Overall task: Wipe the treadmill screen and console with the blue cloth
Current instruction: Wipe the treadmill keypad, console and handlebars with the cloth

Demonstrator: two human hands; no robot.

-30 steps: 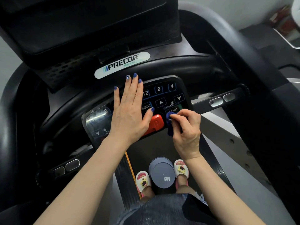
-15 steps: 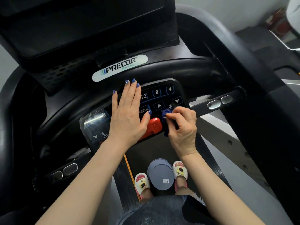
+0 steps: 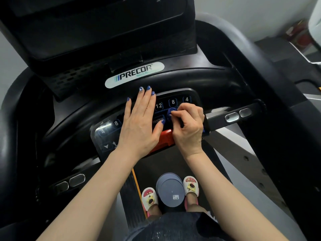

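small wad of blue cloth [image 3: 171,111], bunched tight, pressed on the key panel [image 3: 180,101] just below the "8" key, near the middle of the view. only a bit of blue showing; the rest hidden inside the right hand [image 3: 188,126]. another scrap of blue peeking out at 4 o'clock from that hand, by the wrist side.

right fingers curled together and pinched on the cloth, tips pushing it down onto the keys. looks like rubbing the buttons one small spot at a time.

left hand [image 3: 139,126] at 9 o'clock from the cloth, lying flat on the panel, fingers straight and close together, thumb out to the side next to the "program" key. holding nothing. probably steadying.

red stop button [image 3: 165,136] at 6 o'clock from the cloth, partly under both hands. big dark screen [image 3: 97,28] far up at 12 o'clock, with the white precor label [image 3: 134,74] between screen and panel. grey round lid-like thing [image 3: 170,189] far down at 6 o'clock, between two slippered feet.

could go wrong: pushing too hard on a key and starting the belt, with feet standing right there. could also miss most of the panel, since the wad is so small and the flat left hand covers many keys. screen up top likely waiting for a wipe too; cannot tell if clean.
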